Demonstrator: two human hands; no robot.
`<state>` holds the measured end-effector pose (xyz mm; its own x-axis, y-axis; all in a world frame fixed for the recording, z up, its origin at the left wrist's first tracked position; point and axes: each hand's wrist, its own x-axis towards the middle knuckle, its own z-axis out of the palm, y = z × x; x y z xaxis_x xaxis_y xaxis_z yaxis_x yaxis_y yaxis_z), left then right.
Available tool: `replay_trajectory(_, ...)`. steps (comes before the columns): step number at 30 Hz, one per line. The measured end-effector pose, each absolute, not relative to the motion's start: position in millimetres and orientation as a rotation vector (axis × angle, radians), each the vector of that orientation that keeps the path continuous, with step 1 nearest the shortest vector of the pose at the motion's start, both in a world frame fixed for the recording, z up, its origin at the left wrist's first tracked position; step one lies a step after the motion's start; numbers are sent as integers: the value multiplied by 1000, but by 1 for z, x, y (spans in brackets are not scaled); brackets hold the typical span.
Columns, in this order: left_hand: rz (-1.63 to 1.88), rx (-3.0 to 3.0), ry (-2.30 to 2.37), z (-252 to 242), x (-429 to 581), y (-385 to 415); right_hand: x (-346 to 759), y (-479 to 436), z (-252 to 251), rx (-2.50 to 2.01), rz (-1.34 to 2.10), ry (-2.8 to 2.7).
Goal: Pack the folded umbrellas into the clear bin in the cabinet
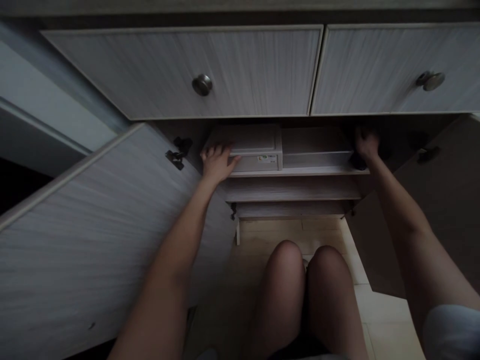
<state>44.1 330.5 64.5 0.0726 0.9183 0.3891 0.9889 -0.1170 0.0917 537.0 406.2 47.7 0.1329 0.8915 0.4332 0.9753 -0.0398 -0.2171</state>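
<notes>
Two bare knees (305,280) sit closest, above the pale floor tiles (378,310). Both cupboard doors hang open. On the top shelf (296,172) lies a flat white box (249,145) with a small label. Left hand (216,161) rests on the box's left front corner, fingers curled over its lid. Right hand (365,145) reaches into the dark right end of the shelf, touching something small and black (357,161); how it grips I cannot tell. Two drawers with round knobs (202,84) sit above.
</notes>
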Motion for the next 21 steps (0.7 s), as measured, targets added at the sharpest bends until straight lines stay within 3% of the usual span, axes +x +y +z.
replay_trajectory(5,-563,-2170,-1929,64,44,331,506,376,31,-1755,-311,-2091)
replay_trajectory(15,-642,-2221,-1956,70,47,335,490,362,31,-1681,-459,-1981)
replay_trajectory(21,-1227,-2067,-1776,70,60,267,522,236,32,-1402,-397,-1731)
